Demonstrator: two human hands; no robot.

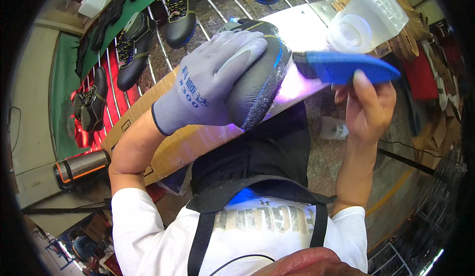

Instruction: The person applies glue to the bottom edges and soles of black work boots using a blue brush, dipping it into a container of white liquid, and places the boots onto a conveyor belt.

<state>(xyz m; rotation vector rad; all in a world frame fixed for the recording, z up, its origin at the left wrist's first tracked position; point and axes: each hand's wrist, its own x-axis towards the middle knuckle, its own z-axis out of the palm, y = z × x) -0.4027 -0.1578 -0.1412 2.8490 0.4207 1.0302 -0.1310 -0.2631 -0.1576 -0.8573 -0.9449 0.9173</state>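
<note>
My left hand (210, 80), in a grey glove with blue print, is closed over a black leather shoe (255, 80). The shoe is tilted, its underside edge turned right; a blue line and a rough greyish band run along that edge. My bare right hand (368, 103) pinches a flat blue tool (354, 66) between thumb and fingers. The tool tapers to the right, and its dark left end points at the shoe, close beside the edge. That end is blurred, so I cannot tell its exact kind or whether it touches.
Black shoes with yellow stitching (180, 19) stand on a metal bar rack (208, 1) at the far left. A clear plastic tub (368, 21) is tilted on the white board (297, 23). Cardboard (128, 132) covers the near edge. A steel-and-black cylinder (81, 168) lies at left.
</note>
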